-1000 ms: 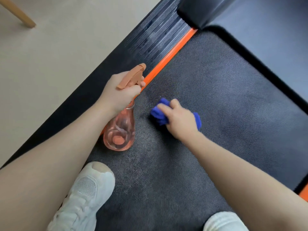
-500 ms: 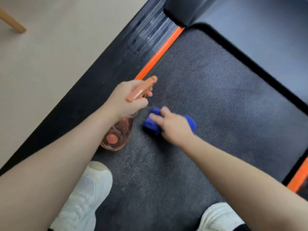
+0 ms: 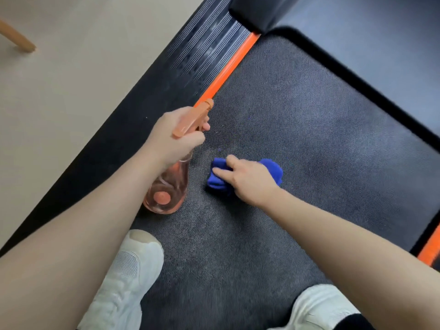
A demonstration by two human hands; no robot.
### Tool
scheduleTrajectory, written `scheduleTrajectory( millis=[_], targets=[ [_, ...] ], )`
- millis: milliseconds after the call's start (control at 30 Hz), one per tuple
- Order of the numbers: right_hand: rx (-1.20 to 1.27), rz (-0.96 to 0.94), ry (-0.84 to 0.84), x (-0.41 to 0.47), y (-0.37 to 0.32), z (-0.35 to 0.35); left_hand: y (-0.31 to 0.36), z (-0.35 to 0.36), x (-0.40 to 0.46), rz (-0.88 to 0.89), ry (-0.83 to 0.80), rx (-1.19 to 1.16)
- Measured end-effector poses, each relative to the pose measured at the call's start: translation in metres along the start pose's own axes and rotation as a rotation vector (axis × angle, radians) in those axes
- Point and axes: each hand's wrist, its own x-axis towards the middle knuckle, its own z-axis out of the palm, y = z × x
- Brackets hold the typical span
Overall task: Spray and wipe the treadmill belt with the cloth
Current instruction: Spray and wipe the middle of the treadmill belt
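Floor: pale beige floor (image 3: 59,96) fills the left side, with a wooden leg (image 3: 16,39) poking in at the top-left corner.
Side rail: black ribbed side rail (image 3: 190,58) runs diagonally, edged by an orange strip (image 3: 228,70) against the belt.
Left hand: left hand (image 3: 173,136) is wrapped around the neck of the spray bottle (image 3: 166,189), fingers curled on the orange trigger head (image 3: 192,117), nozzle aimed up the belt.
Bottle: clear pinkish body hangs below the fist, over the belt's left edge; whether its base touches the belt I cannot tell.
Left shoe: white sneaker (image 3: 123,277) stands on the belt, just below the bottle.
Belt: dark textured treadmill belt (image 3: 297,129) takes the centre, black motor cover (image 3: 371,27) beyond its far end.
Cloth: bunched blue cloth (image 3: 220,181) sits on the belt, near the bottle, a little right of it.
Right hand: right hand (image 3: 247,179) is on top, fingers bent and gripping the cloth, pressing it against the belt; blue pokes out on both sides.
Right shoe: second white sneaker (image 3: 319,306) is at the bottom right.
Far edge: another orange strip (image 3: 431,246) shows at the right.
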Motion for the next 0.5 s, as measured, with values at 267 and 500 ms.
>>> scheduleTrajectory(
  millis=[267, 500],
  targets=[
    [0.025, 0.754, 0.343, -0.028, 0.082, -0.027, 0.006, 0.006, -0.002, 0.023, -0.082, 0.092],
    [0.094, 0.146, 0.114, -0.045, 0.024, 0.016, 0.02, 0.024, 0.002, -0.01, -0.225, 0.098]
  ],
)
